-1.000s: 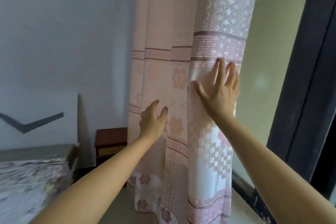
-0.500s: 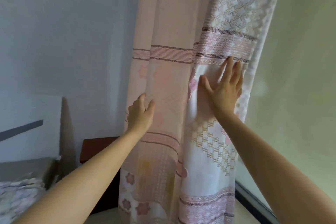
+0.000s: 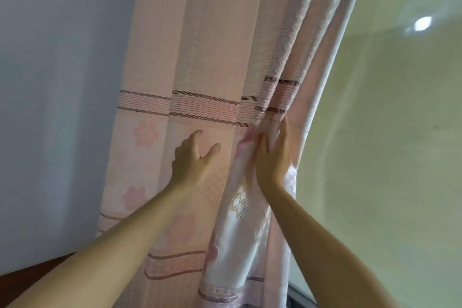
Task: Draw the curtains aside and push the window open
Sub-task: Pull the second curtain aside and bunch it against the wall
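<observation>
Since before, the curtain [image 3: 205, 112] had bunched further left, baring more window [image 3: 390, 145]. Right hand [image 3: 273, 157] stood edge-on, gripping a fold; left hand [image 3: 192, 157] pressed flat, fingers spread.

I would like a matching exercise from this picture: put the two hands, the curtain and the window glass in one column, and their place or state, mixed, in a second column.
Column 1
1. left hand
2. right hand
3. curtain
4. window glass

Column 2
A. bare on the right side
B. gathered in folds towards the wall
C. fingers spread, flat on the cloth
D. pinching a fold at the curtain's edge

Pairs: 1-C, 2-D, 3-B, 4-A
</observation>
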### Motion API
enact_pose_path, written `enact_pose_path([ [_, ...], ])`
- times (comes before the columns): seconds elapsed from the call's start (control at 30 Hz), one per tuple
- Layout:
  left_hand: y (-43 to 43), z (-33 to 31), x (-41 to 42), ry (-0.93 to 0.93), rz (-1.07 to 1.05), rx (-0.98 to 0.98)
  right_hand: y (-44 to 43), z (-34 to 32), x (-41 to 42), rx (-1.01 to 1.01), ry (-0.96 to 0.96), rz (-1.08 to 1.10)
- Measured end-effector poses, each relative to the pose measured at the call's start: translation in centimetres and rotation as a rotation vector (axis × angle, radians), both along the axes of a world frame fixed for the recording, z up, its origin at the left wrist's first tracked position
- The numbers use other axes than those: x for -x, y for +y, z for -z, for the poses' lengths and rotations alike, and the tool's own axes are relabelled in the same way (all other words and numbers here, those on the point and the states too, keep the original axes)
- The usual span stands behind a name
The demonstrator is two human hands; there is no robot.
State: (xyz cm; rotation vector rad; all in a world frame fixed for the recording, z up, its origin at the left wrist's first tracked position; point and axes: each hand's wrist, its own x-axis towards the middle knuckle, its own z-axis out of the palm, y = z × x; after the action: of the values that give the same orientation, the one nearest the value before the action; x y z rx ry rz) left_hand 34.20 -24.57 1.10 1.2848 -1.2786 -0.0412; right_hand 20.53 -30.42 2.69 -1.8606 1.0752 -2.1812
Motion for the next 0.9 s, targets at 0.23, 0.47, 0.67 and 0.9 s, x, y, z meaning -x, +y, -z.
enact_pose_path([
  [0.23,-4.9,-8.3,5.4,-0.097,0.271,0.184,-2.9,1.2,0.1,0.008,-0.253,0.2],
  [0.47,-8.9,-12.5,8.5,-0.042,0.301,0.237,-7.4,2.7,0.3,0.069,-0.082,0.271],
  [0.67,-12.9,-11.8,5.6,0.032,0.11,0.421,-9.3,2.5,0.6,0.132,0.084,0.608],
  [0.9,-13.3,-11.8,1.3,-0.333,-0.242,0.553,-10.0,0.1,-1.5,-0.131,-0.172,0.307],
])
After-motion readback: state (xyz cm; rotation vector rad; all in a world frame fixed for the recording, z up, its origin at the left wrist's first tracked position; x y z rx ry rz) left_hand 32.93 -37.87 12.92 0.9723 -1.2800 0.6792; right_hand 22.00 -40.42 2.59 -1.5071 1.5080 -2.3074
